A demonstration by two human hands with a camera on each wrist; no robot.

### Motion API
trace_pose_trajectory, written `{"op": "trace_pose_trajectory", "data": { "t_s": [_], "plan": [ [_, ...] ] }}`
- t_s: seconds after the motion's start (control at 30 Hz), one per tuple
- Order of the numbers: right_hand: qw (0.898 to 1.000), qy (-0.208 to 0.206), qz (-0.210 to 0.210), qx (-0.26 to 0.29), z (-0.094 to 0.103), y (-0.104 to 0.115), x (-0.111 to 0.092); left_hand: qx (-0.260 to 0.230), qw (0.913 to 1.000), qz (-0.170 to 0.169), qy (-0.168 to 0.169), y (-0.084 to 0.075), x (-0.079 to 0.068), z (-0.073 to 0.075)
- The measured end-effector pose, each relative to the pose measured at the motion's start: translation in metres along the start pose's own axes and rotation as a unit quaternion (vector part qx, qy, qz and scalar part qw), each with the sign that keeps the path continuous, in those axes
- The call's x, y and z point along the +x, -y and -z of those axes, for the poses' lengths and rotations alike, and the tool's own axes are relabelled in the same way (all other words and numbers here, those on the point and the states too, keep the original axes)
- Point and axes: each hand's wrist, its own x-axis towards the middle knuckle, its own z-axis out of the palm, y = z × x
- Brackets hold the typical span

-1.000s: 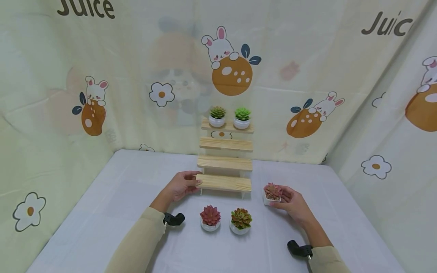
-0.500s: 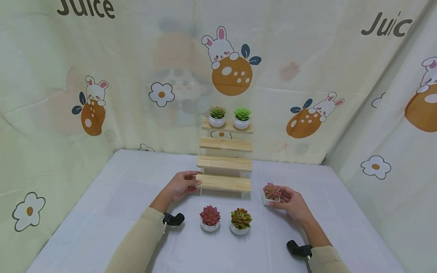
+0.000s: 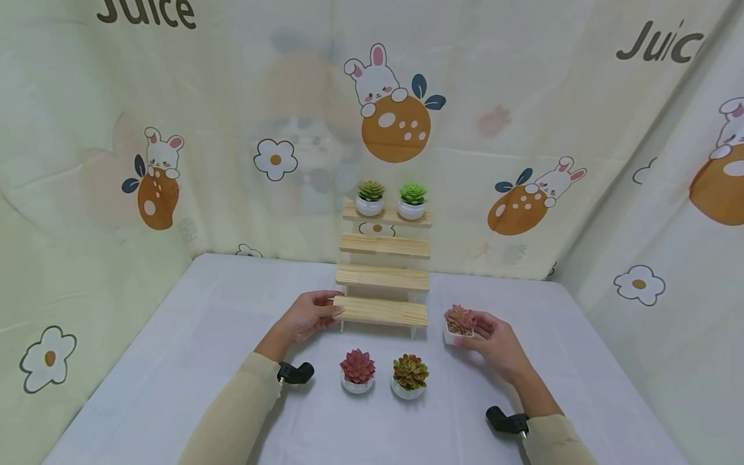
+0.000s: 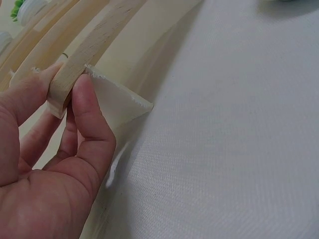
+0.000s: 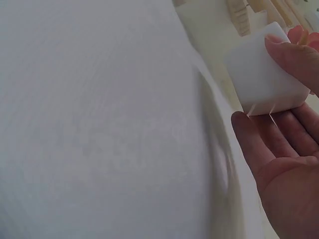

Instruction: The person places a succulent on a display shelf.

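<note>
A table (image 3: 163, 374) is covered in smooth white cloth and enclosed at the left, back and right by a cream curtain (image 3: 232, 84) printed with rabbits, orange fruits, white flowers and dark lettering.

At the left, a beige sleeve (image 3: 232, 413) and a black wrist-worn device (image 3: 295, 373) are seen behind the left hand (image 3: 309, 316). Its grip is closed on the left end of the lowest pale wooden plank (image 3: 389, 312), with the thumb on one face and fingers on the other. The plank belongs to a four-step wooden stand (image 3: 383, 276); on its top step are set a dull-green succulent in a round white pot (image 3: 370, 197) and, to the right, a bright-green one in a matching pot (image 3: 413, 201). In front of the stand, between the forearms, a dark-red succulent in a round white pot (image 3: 358, 371) and a green-and-red succulent in a round white pot (image 3: 410, 376) are placed side by side.

Right of the stand, a pink succulent in a square white pot (image 3: 459, 324) is grasped by the right hand (image 3: 495, 342), thumb and fingers on opposing sides; it is held apart from the stand.

White cloth is stretched from each hand to the table's slanting side edges; the far edge is met by the curtain.
</note>
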Motion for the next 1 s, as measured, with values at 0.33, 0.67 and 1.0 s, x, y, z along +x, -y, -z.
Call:
{"op": "trace_pose_trajectory", "data": {
  "t_s": [0.33, 0.67, 1.0],
  "plan": [
    [0.999, 0.001, 0.035, 0.017, -0.002, 0.019, 0.001, 0.0, 1.0, -0.004, 0.001, 0.0, -0.001, 0.0],
    [0.996, 0.008, 0.077, 0.044, -0.008, 0.035, 0.008, 0.001, 1.0, 0.001, -0.002, -0.001, -0.001, 0.0],
    [0.994, 0.017, 0.094, 0.057, -0.019, 0.058, 0.019, 0.002, 0.9999, -0.01, 0.008, 0.0, -0.001, 0.0]
  ]
}}
